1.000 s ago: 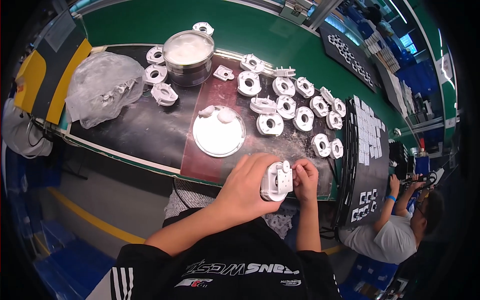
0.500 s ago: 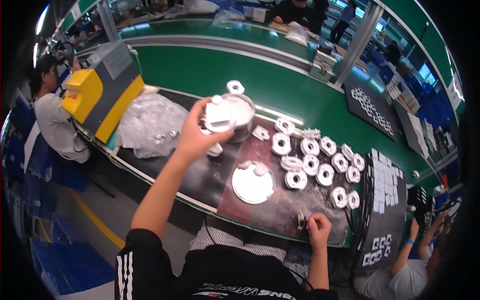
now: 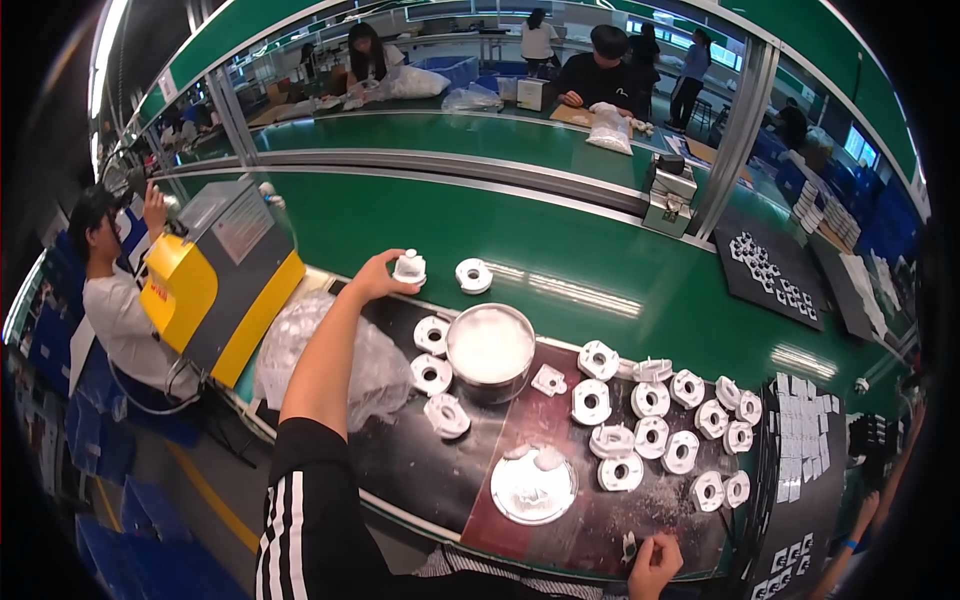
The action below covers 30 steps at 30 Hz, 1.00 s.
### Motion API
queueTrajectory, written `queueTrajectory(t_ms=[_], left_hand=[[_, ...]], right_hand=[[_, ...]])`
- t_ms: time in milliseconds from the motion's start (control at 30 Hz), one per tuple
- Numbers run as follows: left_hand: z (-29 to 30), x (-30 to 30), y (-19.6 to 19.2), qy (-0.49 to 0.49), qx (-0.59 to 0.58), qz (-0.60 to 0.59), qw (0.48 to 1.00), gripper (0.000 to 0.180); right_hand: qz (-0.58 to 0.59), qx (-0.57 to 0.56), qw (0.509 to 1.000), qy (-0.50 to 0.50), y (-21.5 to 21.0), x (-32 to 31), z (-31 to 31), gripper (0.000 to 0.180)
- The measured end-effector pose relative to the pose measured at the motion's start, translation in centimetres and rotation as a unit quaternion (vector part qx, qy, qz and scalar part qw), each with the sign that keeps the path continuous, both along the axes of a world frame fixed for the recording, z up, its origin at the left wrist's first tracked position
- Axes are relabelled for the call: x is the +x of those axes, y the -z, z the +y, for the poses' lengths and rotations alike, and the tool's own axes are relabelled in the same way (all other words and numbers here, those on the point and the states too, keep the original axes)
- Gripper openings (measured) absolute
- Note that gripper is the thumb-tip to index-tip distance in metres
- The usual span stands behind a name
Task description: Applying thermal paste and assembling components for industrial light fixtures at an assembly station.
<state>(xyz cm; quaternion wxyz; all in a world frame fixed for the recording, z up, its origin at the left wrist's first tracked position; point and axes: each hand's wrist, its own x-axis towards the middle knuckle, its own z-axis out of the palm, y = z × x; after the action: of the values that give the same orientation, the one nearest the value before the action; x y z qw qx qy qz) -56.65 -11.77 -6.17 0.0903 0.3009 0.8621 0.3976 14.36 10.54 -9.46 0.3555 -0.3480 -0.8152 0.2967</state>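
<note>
My left hand (image 3: 374,280) is stretched far forward, its fingers closed on a white plastic housing (image 3: 409,268) with a small round knob on top. Just right of it, a white ring-shaped housing (image 3: 473,276) lies on the green surface. Nearer me stands a round metal bowl (image 3: 525,382) with white contents. At the table's front edge my right hand (image 3: 655,568) has its thumb and fingers pinched together. Against those fingertips is a small pale and dark piece (image 3: 628,547), too small to name. A round, shiny metal lid (image 3: 535,490) with whitish lumps at its rim lies left of that hand.
Several white ring housings (image 3: 651,400) crowd the table's right side; others (image 3: 432,375) stand left of the bowl. A clear plastic bag (image 3: 375,385) lies beside a yellow and grey machine (image 3: 220,275). Dark boards (image 3: 800,500) with small parts stand right. Co-workers sit left, right and across.
My left hand has carried the white housing away from over the bowl, forward and left to the green surface. The view has tilted up. My right hand stays pinched by the small piece.
</note>
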Motion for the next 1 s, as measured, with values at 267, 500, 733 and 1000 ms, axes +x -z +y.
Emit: queueTrajectory(t_ms=[267,500,733,1000], left_hand=[[-0.5,-5.7,2.1,-0.023,-0.11,0.048,0.993,0.108],[5.1,-1.7,-4.6,0.018,-0.027,0.157,0.987,0.116],[10.1,-0.6,-1.9,0.146,-0.29,0.178,0.929,0.087],[8.8,16.1,-14.8,0.204,0.056,0.052,0.976,0.068]], right_hand=[[-0.06,-0.005,0.998,-0.012,-2.8,-0.8,-0.7,0.007],[-0.047,0.019,0.999,-0.001,-3.5,-1.1,-0.8,0.005],[0.054,-0.011,0.998,0.039,0.0,-1.0,-0.6,0.009],[0.077,-0.001,0.997,0.025,-0.7,-0.3,-1.3,0.008]])
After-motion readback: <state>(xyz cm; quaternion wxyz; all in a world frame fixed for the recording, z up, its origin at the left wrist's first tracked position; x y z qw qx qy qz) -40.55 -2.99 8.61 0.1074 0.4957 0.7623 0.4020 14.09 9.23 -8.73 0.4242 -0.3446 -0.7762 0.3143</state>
